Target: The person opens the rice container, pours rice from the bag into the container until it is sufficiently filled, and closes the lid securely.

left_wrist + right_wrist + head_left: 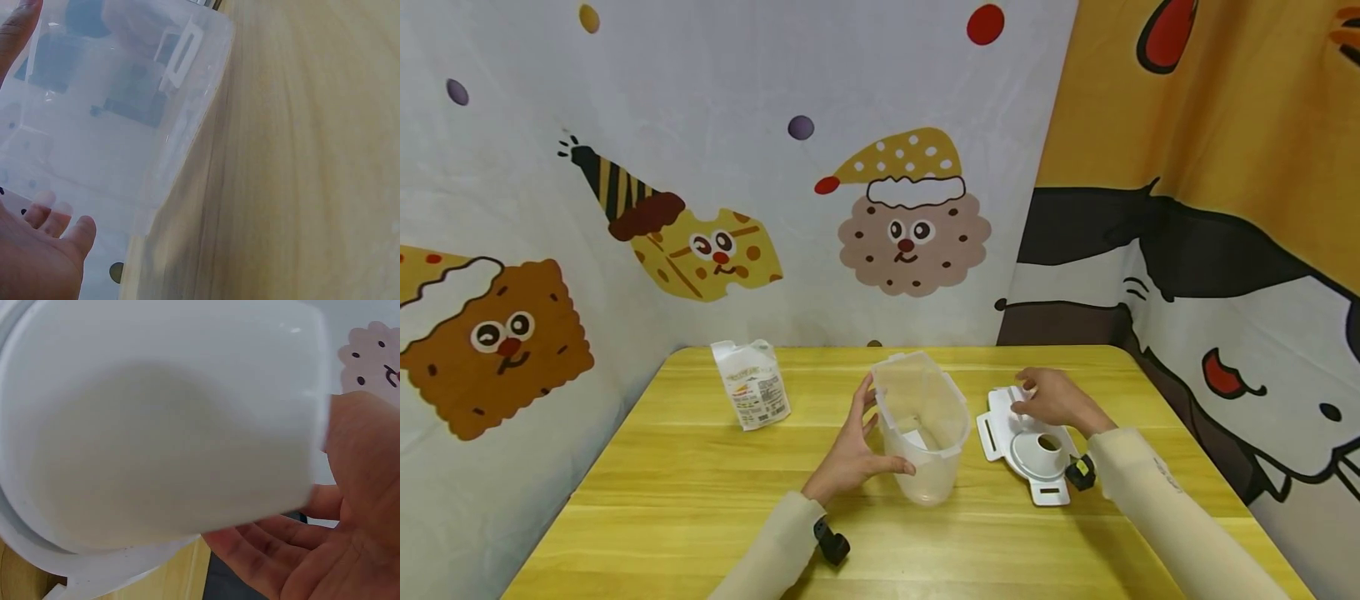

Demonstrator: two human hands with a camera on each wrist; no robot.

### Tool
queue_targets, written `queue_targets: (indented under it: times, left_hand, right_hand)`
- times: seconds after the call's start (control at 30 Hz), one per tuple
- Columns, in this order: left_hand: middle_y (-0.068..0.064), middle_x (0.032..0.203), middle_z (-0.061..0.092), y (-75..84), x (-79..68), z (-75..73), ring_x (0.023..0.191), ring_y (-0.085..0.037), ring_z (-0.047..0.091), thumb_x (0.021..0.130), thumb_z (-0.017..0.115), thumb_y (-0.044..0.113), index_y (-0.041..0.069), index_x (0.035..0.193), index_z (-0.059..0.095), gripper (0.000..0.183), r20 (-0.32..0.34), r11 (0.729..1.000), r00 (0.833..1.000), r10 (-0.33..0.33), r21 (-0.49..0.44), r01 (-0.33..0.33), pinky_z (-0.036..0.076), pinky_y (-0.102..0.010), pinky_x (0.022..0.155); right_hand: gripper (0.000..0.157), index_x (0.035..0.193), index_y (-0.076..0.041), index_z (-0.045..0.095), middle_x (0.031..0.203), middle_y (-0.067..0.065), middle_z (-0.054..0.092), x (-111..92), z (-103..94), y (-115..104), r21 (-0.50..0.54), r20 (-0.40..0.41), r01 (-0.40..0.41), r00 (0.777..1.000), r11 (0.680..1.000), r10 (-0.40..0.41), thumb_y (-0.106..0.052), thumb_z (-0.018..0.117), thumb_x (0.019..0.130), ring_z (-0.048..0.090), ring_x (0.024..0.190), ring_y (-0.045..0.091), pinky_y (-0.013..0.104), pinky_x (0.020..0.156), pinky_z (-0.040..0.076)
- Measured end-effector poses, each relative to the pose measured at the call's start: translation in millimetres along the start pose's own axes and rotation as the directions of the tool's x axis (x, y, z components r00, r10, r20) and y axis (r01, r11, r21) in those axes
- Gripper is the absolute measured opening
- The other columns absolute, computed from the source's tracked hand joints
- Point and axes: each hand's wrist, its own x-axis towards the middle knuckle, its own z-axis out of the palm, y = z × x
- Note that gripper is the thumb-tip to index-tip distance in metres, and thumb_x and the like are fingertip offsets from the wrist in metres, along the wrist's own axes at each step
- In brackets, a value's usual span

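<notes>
A translucent plastic container (921, 417), open at the top, is near the middle of the table. My left hand (857, 458) holds it from the left, thumb across the front and fingers along the far side. In the left wrist view the clear wall of the container (112, 144) fills the upper left, beside the left hand (40, 256). To its right is a white lid (1037, 454) with side clips and a round spout opening. My right hand (1056, 400) grips the lid's far part; in the right wrist view its fingers are partly hidden behind white plastic.
A white printed pouch (752, 385) stands at the back left of the yellow wooden table (685, 500). Behind the table hangs a cartoon-printed curtain (722, 83), which also covers the right side. Black wrist cameras sit on both sleeves.
</notes>
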Motion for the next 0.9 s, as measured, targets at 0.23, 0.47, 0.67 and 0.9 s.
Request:
queue_targets:
  times: [0.23,0.47,0.67,0.9]
  left_hand:
    - [-0.004,0.169,0.02,0.9,0.2,-0.2,0.156,-0.023,0.022,0.064,0.098,0.039,0.047,0.161,-0.004,0.141,-0.006,1.0,1.0,-0.012,0.007,0.012,0.024,-0.052,0.128]
    - [-0.006,0.168,0.023,0.6,0.2,-0.3,0.155,-0.022,0.023,0.064,0.099,0.038,0.048,0.161,-0.003,0.141,-0.01,1.0,1.0,-0.023,0.001,0.023,0.025,-0.051,0.128]
    - [-0.007,0.167,0.026,-0.1,0.2,-0.3,0.155,-0.022,0.024,0.063,0.099,0.038,0.05,0.16,-0.002,0.141,-0.006,1.0,1.0,-0.029,-0.009,0.029,0.025,-0.05,0.129]
    - [-0.009,0.167,0.024,-2.5,1.0,-0.8,0.155,-0.024,0.024,0.064,0.099,0.039,0.048,0.161,-0.002,0.14,-0.002,1.0,1.0,-0.013,-0.012,0.013,0.025,-0.052,0.128]
  right_hand:
    - [0.076,0.149,0.001,0.048,0.143,0.028,0.055,-7,-5.8,-6,0.038,-0.05,0.057,0.997,0.998,-0.055,-0.034,0.079,0.09,0.062,0.12,0.043,0.05,0.09,0.058]
    - [0.092,0.156,-0.006,0.038,0.156,0.024,0.042,-23,-7.2,-15,0.076,-0.09,0.163,0.984,0.984,-0.156,-0.044,0.082,0.086,0.054,0.131,0.047,0.061,0.102,0.052]
    - [0.102,0.159,-0.014,0.033,0.158,0.015,0.04,-33,1.6,-24,0.148,-0.123,0.277,0.958,0.949,-0.261,-0.047,0.087,0.08,0.049,0.137,0.043,0.063,0.109,0.046]
    - [0.108,0.16,-0.018,0.033,0.157,0.008,0.044,-44,18.6,-40,0.184,-0.173,0.388,0.917,0.903,-0.358,-0.047,0.091,0.074,0.049,0.138,0.036,0.059,0.109,0.047]
